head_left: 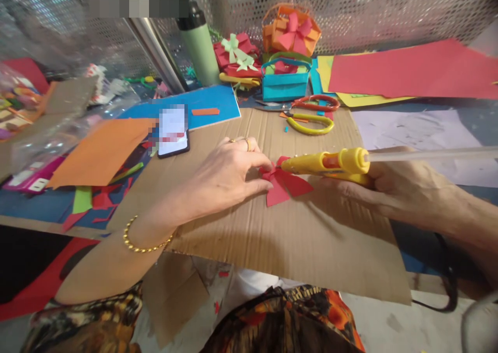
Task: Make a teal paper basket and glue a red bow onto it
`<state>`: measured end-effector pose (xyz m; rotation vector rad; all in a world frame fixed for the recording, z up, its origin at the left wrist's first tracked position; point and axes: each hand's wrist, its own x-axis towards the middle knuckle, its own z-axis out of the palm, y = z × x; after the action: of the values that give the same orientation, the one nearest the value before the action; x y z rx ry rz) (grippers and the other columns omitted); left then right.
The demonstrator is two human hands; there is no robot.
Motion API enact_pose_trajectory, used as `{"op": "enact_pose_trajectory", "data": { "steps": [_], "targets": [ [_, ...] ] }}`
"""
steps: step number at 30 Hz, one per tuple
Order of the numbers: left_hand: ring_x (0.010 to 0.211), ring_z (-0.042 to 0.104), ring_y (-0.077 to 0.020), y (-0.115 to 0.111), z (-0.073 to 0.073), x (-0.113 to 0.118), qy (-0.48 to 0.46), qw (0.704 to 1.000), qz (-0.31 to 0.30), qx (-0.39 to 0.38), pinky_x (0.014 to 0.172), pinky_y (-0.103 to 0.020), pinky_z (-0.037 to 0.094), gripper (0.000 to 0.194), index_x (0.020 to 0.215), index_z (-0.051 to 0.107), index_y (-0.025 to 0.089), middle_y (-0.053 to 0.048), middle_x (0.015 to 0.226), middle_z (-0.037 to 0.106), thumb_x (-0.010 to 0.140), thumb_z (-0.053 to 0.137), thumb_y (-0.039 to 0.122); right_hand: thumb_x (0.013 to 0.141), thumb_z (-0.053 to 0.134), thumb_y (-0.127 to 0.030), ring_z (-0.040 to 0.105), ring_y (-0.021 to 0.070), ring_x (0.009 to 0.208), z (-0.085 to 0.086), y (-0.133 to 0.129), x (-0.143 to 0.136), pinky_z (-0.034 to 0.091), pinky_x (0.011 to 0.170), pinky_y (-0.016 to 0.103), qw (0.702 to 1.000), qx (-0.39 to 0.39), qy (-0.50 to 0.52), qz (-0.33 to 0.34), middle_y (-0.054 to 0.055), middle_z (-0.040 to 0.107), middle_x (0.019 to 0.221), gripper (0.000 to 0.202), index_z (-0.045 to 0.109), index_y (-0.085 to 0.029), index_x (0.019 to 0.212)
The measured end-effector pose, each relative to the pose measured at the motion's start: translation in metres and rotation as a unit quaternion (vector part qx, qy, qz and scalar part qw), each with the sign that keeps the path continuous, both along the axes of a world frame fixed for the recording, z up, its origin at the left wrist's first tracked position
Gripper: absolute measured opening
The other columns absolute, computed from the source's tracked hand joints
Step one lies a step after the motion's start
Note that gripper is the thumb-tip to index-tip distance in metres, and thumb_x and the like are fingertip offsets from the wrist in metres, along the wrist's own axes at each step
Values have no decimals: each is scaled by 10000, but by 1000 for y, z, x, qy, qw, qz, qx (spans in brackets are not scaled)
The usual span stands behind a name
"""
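A small red paper bow (286, 184) lies on a sheet of brown cardboard (272, 239) in front of me. My left hand (229, 174) pinches the bow at its left side, fingers closed on the paper. My right hand (392, 184) grips a yellow glue gun (330, 164) with a clear glue stick (431, 154) sticking out of its back. The gun's nozzle points left and touches the middle of the bow.
A phone (174, 130) lies on blue paper, beside an orange sheet (103, 151). Two pairs of scissors, red-handled (315, 103) and yellow-handled (311, 125), lie behind the cardboard. Paper gift boxes (286, 81), a green bottle (200, 44) and red paper (412, 68) stand near the mesh wall.
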<state>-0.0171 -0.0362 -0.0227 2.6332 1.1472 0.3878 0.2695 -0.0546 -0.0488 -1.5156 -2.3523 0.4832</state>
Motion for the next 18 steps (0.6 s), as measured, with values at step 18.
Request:
{"op": "enact_pose_trajectory", "data": {
  "steps": [18],
  "targets": [
    [971, 640, -190, 3, -5, 1, -4, 1000, -29, 6, 913, -368, 463, 161, 1073, 820, 242, -37, 1034, 689, 1003, 685, 190, 908, 344, -789, 348, 103, 378, 5, -2, -5, 233, 373, 285, 1000, -17, 8, -3, -24, 380, 438, 633, 482, -257, 594]
  ]
}}
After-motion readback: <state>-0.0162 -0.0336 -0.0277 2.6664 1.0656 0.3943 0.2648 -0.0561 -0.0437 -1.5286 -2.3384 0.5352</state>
